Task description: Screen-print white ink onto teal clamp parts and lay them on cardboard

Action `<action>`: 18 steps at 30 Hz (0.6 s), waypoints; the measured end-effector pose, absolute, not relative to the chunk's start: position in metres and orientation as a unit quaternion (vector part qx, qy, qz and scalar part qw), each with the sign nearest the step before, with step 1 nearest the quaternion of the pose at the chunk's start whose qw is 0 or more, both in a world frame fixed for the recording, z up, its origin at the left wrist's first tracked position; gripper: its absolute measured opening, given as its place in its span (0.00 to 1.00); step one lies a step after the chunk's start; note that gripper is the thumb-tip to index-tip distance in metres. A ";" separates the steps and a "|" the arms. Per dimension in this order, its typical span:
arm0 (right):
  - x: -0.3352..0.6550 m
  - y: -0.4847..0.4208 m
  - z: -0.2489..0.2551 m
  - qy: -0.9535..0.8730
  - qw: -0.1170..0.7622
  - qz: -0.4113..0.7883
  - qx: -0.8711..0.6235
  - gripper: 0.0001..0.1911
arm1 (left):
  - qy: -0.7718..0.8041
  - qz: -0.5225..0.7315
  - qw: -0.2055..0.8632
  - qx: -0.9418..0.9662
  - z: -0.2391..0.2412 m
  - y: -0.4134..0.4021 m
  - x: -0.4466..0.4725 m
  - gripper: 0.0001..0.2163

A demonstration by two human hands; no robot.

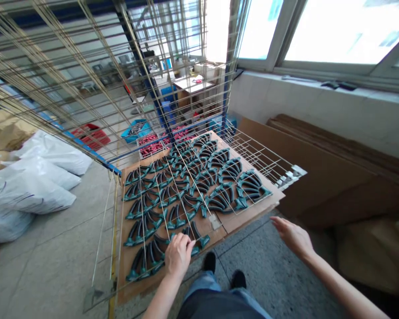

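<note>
A brown cardboard sheet (249, 212) lies on a wire shelf pulled out of a tall wire rack (86, 75). Several dark green fan-shaped plastic parts (219, 177) cover the sheet in rows. My left hand (178, 254) rests closed on the front edge of the shelf, fingers curled over a green part and the wire. My right hand (293, 237) hovers open off the sheet's right front corner, fingers stretched toward it, touching nothing.
White filled sacks (36, 181) lie on the floor at left. Flat cardboard sheets (335, 168) lean against the wall under the window at right. Red and blue bins (142, 133) with small parts stand behind the rack. My feet (224, 270) are just below the shelf.
</note>
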State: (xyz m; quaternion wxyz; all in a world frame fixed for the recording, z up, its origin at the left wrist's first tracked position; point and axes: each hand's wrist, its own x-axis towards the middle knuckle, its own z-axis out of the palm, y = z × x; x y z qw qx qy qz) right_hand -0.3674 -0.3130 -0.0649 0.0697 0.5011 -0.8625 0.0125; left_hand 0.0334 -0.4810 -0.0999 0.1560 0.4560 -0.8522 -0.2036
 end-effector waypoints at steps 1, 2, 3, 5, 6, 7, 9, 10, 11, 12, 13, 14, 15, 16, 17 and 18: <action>-0.361 -0.305 -0.067 -0.869 0.055 0.008 0.491 0.18 | -0.855 -0.203 0.165 0.447 -0.102 -0.481 0.032 0.12; -0.355 -0.296 -0.069 -0.877 0.039 0.006 0.479 0.19 | -0.860 -0.202 0.175 0.435 -0.103 -0.481 0.029 0.12; -0.347 -0.286 -0.070 -0.887 0.025 0.008 0.462 0.20 | -0.865 -0.203 0.185 0.419 -0.104 -0.482 0.024 0.12; -0.333 -0.264 -0.074 -0.905 -0.005 0.025 0.424 0.20 | -0.878 -0.208 0.205 0.379 -0.106 -0.485 0.011 0.11; -0.326 -0.252 -0.076 -0.914 -0.020 0.036 0.405 0.20 | -0.885 -0.210 0.214 0.355 -0.106 -0.486 0.001 0.11; -0.320 -0.240 -0.079 -0.921 -0.035 0.048 0.385 0.20 | -0.892 -0.212 0.224 0.329 -0.106 -0.488 -0.010 0.10; -0.310 -0.211 -0.086 -0.934 -0.064 0.067 0.345 0.21 | -0.905 -0.220 0.241 0.274 -0.102 -0.489 -0.037 0.09; -0.307 -0.195 -0.089 -0.939 -0.078 0.076 0.326 0.21 | -0.909 -0.227 0.247 0.247 -0.098 -0.490 -0.053 0.09; -0.307 -0.178 -0.092 -0.944 -0.091 0.086 0.305 0.21 | -0.913 -0.233 0.253 0.221 -0.094 -0.489 -0.070 0.08; -0.308 -0.160 -0.096 -0.948 -0.103 0.098 0.284 0.21 | -0.914 -0.238 0.260 0.200 -0.088 -0.488 -0.088 0.08; -0.311 -0.142 -0.099 -0.952 -0.113 0.112 0.261 0.21 | -0.914 -0.244 0.269 0.181 -0.081 -0.486 -0.108 0.08; -0.316 -0.124 -0.102 -0.955 -0.123 0.128 0.238 0.21 | -0.913 -0.249 0.279 0.164 -0.074 -0.482 -0.129 0.07; -0.323 -0.105 -0.106 -0.957 -0.133 0.144 0.214 0.21 | -0.910 -0.255 0.292 0.148 -0.066 -0.478 -0.151 0.06; -0.332 -0.088 -0.110 -0.958 -0.142 0.160 0.192 0.21 | -0.907 -0.262 0.303 0.131 -0.058 -0.472 -0.174 0.06; -0.343 -0.070 -0.113 -0.958 -0.150 0.177 0.171 0.21 | -0.904 -0.270 0.311 0.113 -0.050 -0.464 -0.199 0.06; -0.355 -0.054 -0.116 -0.956 -0.156 0.193 0.154 0.21 | -0.902 -0.278 0.315 0.097 -0.043 -0.456 -0.224 0.06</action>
